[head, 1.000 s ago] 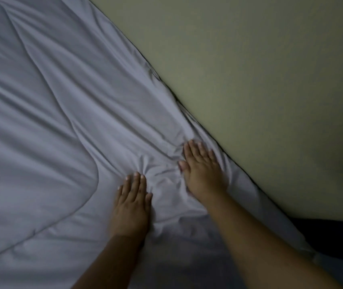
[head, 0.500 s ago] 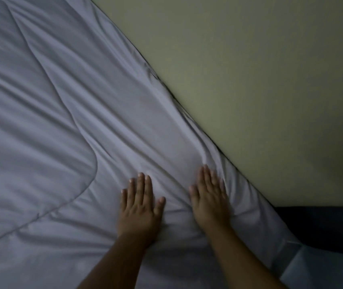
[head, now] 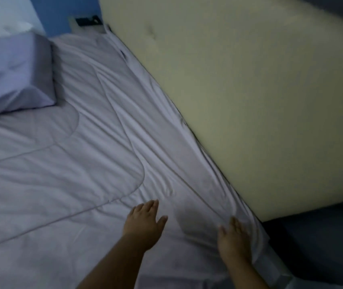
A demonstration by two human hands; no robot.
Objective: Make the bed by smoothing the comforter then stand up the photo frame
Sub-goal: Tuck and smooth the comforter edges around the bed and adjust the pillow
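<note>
Broadly, one pale lavender comforter (head: 78, 167) fills the picture from the 9 o'clock side through the centre down to 6 o'clock, its stitched seams curving and long creases running diagonally toward the bed's right edge. One yellowish wall (head: 260, 97) takes the 1 to 3 o'clock area, meeting the comforter's edge along a diagonal. One pillow (head: 14, 74) in a matching case lies at 10 o'clock on the bed, and a small dark fitting (head: 87, 21) sits on the blue wall (head: 62, 11) at 11 o'clock; what it is cannot be told. No photo frame can be made out anywhere in view.

Compared with half a second ago, the view has tipped up and pulled back, so pillow and blue wall now show, and both hands sit lower in the picture, with the bunched folds between them flattened.

Two hands are in view. The left hand (head: 144, 225) at 6 o'clock is spread flat, fingers apart, holding nothing, palm down on or just above the comforter. The right hand (head: 235, 239) at 5 o'clock is also open and flat, pressing the comforter's edge beside the wall.
</note>
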